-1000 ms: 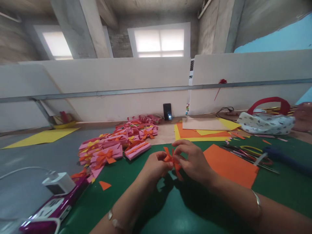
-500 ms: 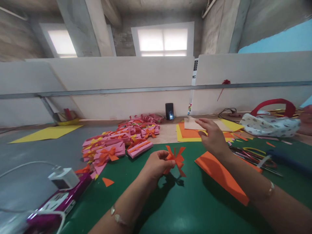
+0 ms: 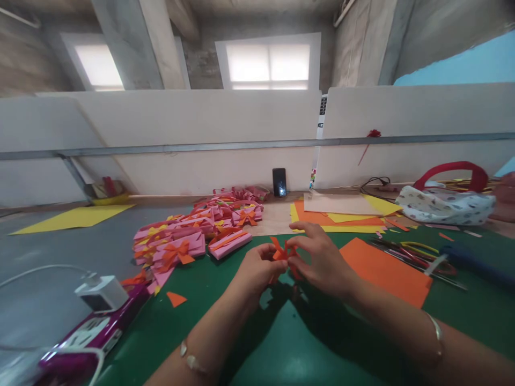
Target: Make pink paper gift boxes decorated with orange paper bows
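An orange paper bow (image 3: 278,250) is held above the green mat (image 3: 277,348), partly covered by fingers. My left hand (image 3: 255,268) pinches its left side between thumb and fingers. My right hand (image 3: 319,260) grips the bow's right side with thumb and index finger, its other fingers raised. To the right, under my forearm, lies a sheet of orange paper (image 3: 386,268). A pink folded paper piece with an orange strip (image 3: 230,245) rests left of the bow, beside a heap of pink paper pieces (image 3: 181,236) with orange and yellow bows.
Scissors and tools (image 3: 418,257) and a blue-handled glue gun (image 3: 470,262) lie at right. A purple power strip (image 3: 96,338) with a white charger (image 3: 103,293) sits at left front. A phone (image 3: 279,182) leans on the back panel. A patterned bag (image 3: 446,203) stands far right.
My right hand has come down and left from over the papers to take hold of the bow. The orange sheet beneath my right arm now shows wider and flatter.
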Tool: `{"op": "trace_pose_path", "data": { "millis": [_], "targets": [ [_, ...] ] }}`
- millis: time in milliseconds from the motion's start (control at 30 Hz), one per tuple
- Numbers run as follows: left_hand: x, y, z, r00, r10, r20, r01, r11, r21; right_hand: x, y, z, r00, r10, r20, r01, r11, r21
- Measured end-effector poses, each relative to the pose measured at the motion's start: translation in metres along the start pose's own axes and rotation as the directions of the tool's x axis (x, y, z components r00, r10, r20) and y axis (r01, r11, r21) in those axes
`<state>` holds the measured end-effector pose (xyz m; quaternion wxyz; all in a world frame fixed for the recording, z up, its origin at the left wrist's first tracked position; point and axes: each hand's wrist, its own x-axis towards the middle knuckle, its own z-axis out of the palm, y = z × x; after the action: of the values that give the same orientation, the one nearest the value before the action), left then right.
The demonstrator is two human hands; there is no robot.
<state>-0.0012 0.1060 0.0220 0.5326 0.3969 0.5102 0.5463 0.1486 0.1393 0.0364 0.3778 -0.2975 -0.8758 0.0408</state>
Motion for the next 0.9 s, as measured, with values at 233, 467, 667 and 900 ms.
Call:
{"op": "trace_pose_path", "data": {
  "millis": [233, 467, 667, 900],
  "targets": [
    [-0.009, 0.007, 0.003, 0.992, 0.006, 0.124, -0.009, 1.0, 0.025, 0.0, 0.004, 0.004, 1.0, 0.019, -0.005, -0.019, 1.0, 0.019],
    [-0.009, 0.007, 0.004, 0.997, -0.041, 0.066, 0.042, 0.999, -0.003, 0.0, 0.001, 0.001, 1.0, -0.022, -0.02, 0.023, 0.999, 0.023],
    [-0.013, 0.009, 0.008, 1.0, -0.021, -0.002, 0.021, 0.999, 0.034, -0.001, 0.0, 0.002, 0.993, -0.102, -0.053, 0.101, 0.995, -0.016],
    [-0.012, 0.01, 0.01, 0.996, -0.002, -0.094, 0.003, 1.0, 0.013, -0.002, 0.0, 0.004, 0.975, -0.214, -0.068, 0.21, 0.976, -0.052]
  ]
}}
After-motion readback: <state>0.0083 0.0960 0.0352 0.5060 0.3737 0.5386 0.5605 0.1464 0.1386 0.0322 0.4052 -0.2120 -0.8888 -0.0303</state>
